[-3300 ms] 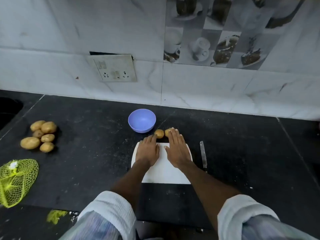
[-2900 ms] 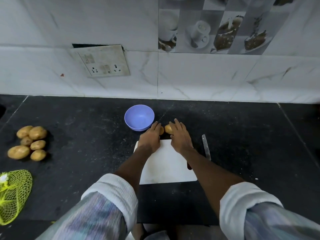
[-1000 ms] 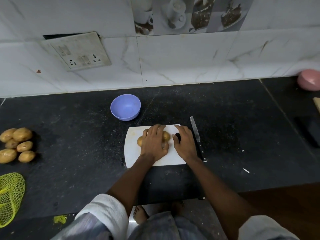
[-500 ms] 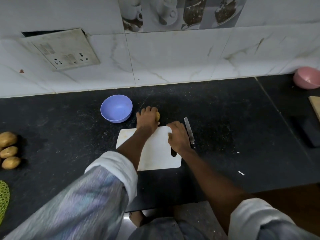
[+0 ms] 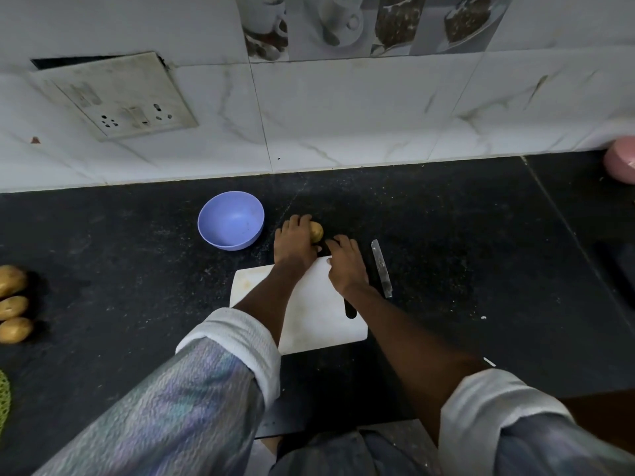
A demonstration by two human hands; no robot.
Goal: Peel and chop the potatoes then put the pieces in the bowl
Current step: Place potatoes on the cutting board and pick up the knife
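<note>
Left hand: the left hand (image 5: 294, 242) reaches past the far edge of the board, fingers curled over a potato (image 5: 316, 231) and gripping it on the counter (image 5: 464, 235).
Right hand: the right hand (image 5: 345, 266) lies at the board's far right corner, fingers bent, fingertips on the counter just beside the potato; whether it grips anything I cannot tell.
Potato: unpeeled, on the counter just beyond the board, between the bowl and the knife; its right end shows past the left fingers.
Board: the white board (image 5: 309, 310) lies flat on the counter under both forearms, with a slot handle near its right edge.
Bowl: the purple bowl (image 5: 231, 220) stands upright left of the left hand, near but apart.
Knife: the knife (image 5: 381, 267) lies on the counter just right of the board, blade pointing away, near the right hand and not touched.
Other potatoes: three potatoes (image 5: 13, 305) lie at the far left edge, well apart.
Pink bowl: a pink bowl (image 5: 622, 164) sits at the far right by the wall.
</note>
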